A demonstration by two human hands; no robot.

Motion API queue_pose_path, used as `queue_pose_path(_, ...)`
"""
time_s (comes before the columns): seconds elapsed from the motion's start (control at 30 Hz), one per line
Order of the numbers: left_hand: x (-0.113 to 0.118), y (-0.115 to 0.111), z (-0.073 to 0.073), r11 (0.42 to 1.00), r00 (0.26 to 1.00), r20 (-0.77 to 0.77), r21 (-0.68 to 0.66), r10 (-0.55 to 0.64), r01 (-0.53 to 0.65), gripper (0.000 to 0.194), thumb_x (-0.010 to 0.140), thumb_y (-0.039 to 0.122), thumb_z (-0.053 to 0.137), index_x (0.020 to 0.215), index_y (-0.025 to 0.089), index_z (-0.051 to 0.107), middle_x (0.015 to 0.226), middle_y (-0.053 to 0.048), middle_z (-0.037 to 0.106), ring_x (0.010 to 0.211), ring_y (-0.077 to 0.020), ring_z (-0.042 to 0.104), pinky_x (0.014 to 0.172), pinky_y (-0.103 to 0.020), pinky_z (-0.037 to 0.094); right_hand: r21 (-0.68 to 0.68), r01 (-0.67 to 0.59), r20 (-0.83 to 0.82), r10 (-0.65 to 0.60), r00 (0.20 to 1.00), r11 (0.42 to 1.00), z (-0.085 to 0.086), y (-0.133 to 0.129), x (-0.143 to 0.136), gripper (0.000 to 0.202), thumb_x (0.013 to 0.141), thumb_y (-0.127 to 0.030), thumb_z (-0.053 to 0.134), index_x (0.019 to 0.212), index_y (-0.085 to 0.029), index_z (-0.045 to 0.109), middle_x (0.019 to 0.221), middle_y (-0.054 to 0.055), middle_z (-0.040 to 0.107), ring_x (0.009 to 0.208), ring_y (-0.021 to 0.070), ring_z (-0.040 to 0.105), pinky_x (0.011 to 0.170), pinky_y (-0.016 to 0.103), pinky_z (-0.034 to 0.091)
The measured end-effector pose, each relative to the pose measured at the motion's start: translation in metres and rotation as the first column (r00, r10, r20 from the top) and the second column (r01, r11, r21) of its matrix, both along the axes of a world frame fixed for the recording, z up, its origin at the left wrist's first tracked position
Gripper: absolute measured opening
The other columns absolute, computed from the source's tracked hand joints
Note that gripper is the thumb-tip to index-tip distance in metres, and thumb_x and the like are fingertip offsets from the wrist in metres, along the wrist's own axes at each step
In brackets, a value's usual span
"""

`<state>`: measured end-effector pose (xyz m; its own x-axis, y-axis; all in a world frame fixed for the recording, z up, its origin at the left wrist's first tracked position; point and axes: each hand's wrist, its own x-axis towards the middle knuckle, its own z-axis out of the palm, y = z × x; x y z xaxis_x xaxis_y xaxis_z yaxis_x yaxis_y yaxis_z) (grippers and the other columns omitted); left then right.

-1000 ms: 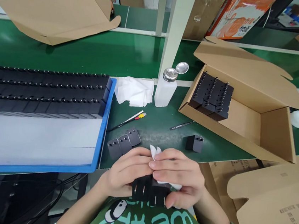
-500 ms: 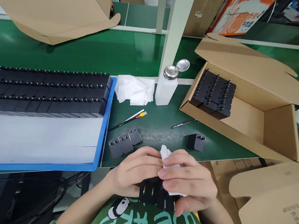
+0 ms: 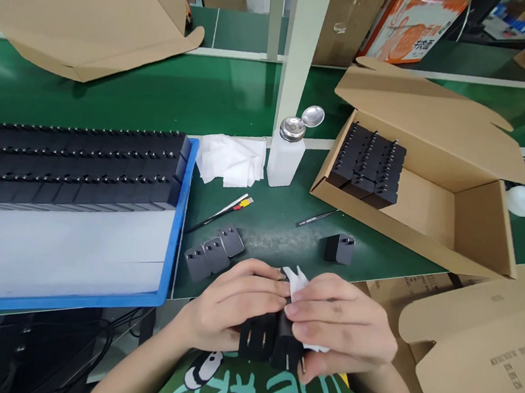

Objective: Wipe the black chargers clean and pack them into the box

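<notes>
Close to my body, my left hand (image 3: 237,303) is closed around a black plug adapter (image 3: 257,341) with its metal prongs pointing down towards me. Against it sits a second black plug adapter (image 3: 283,341), tilted, its prongs also showing. My right hand (image 3: 345,324) grips a white wipe (image 3: 297,279) and presses it on the second adapter; the fingers hide much of both. Beyond my hands, three adapters (image 3: 215,254) stand in a slanted row on the left. A single adapter (image 3: 340,249) stands on the right.
At left, a blue tray (image 3: 175,225) holds rows of black adapters. Folded white wipes (image 3: 231,159) lie beside a white pump bottle (image 3: 285,160). Tweezers (image 3: 315,218) and a cable (image 3: 216,216) lie nearby. An open cardboard box (image 3: 427,239) with adapters stands at right, near a post (image 3: 301,50).
My right hand has shifted slightly right and down with the wipe. The right adapter has turned and now shows apart from the left one. The camera view has shifted slightly.
</notes>
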<state>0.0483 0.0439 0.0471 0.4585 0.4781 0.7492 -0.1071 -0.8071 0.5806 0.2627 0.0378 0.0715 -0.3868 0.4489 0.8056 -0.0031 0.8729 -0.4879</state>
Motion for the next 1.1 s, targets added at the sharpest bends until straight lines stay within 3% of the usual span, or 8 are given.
queue_pose_path(0.2,-0.007,0.0,-0.008,0.998,0.998,0.018,0.004,0.061,-0.061,0.033,0.098,0.026,0.059,0.124,0.006,0.058,0.107,-0.02,0.073,0.111,-0.0247,0.068,0.091,-0.044,0.063,-0.176,-0.044,-0.061,0.034,0.998,0.983,-0.013,0.004,0.023,0.023,0.091,-0.018,0.069,0.111,-0.009,0.074,0.089,0.013,0.079,0.083,0.0212,0.077,0.071,0.031,0.065)
queue_pose_path(0.27,-0.011,0.001,-0.01,0.997,0.996,0.045,0.025,0.075,-0.076,0.034,0.098,0.024,0.056,0.126,0.005,0.057,0.109,-0.02,0.072,0.115,-0.0265,0.066,0.089,-0.046,0.064,-0.273,0.136,-0.133,-0.177,0.975,0.952,-0.019,0.008,0.023,0.018,0.09,-0.015,0.069,0.106,-0.017,0.077,0.091,0.009,0.08,0.079,0.0209,0.076,0.069,0.034,0.063)
queue_pose_path(0.37,-0.014,0.003,-0.009,0.993,0.993,0.058,0.052,0.104,-0.108,0.034,0.098,0.023,0.056,0.127,0.005,0.058,0.109,-0.019,0.071,0.114,-0.027,0.065,0.088,-0.046,0.064,-0.376,0.453,-0.162,-0.539,0.827,0.808,-0.032,0.022,0.016,0.02,0.089,-0.011,0.068,0.098,-0.026,0.079,0.094,0.003,0.079,0.083,0.0212,0.075,0.077,0.04,0.062)
queue_pose_path(0.43,-0.014,0.004,-0.008,0.989,0.99,0.048,0.059,0.133,-0.135,0.035,0.098,0.025,0.057,0.128,0.007,0.058,0.108,-0.018,0.072,0.112,-0.0265,0.067,0.086,-0.045,0.065,-0.33,0.573,-0.006,-0.609,0.793,0.75,-0.039,0.034,0.01,0.02,0.089,-0.014,0.068,0.101,-0.026,0.078,0.104,0.005,0.078,0.095,0.0245,0.074,0.088,0.046,0.06)
queue_pose_path(0.57,-0.015,0.004,-0.004,0.979,0.981,0.008,0.06,0.196,-0.196,0.037,0.095,0.026,0.063,0.127,0.008,0.059,0.108,-0.018,0.073,0.108,-0.0259,0.069,0.084,-0.044,0.065,-0.201,0.544,0.403,-0.438,0.804,0.815,-0.036,0.041,0.003,0.03,0.095,-0.02,0.061,0.124,-0.018,0.068,0.14,0.016,0.061,0.142,0.0356,0.045,0.112,0.063,0.04)
queue_pose_path(0.67,-0.017,0.003,-0.001,0.977,0.978,-0.033,0.06,0.205,-0.203,0.034,0.094,0.023,0.063,0.124,0.007,0.06,0.109,-0.02,0.073,0.107,-0.0253,0.07,0.085,-0.042,0.064,-0.33,0.226,0.243,-0.148,0.959,0.916,-0.015,0.025,0.0,0.035,0.098,-0.026,0.058,0.132,-0.018,0.059,0.132,0.014,0.064,0.134,0.0292,0.052,0.112,0.053,0.044)
queue_pose_path(0.77,-0.019,0.004,0.001,0.985,0.985,-0.054,0.051,0.166,-0.163,0.035,0.094,0.024,0.064,0.124,0.006,0.06,0.11,-0.019,0.073,0.106,-0.0251,0.07,0.087,-0.042,0.063,-0.375,-0.101,0.09,0.145,0.985,0.922,0.005,0.011,-0.004,0.029,0.096,-0.034,0.061,0.12,-0.017,0.062,0.11,0.01,0.066,0.106,0.0213,0.063,0.095,0.039,0.055)
queue_pose_path(1.1,-0.018,0.001,-0.003,0.996,0.994,-0.063,0.034,0.089,-0.087,0.038,0.092,0.02,0.064,0.126,0.003,0.058,0.113,-0.022,0.072,0.114,-0.0284,0.067,0.094,-0.046,0.061,-0.359,-0.179,0.062,0.215,0.975,0.916,0.011,0.017,-0.006,0.007,0.095,-0.027,0.06,0.097,-0.02,0.059,0.099,0.007,0.061,0.091,0.0177,0.059,0.087,0.036,0.052)
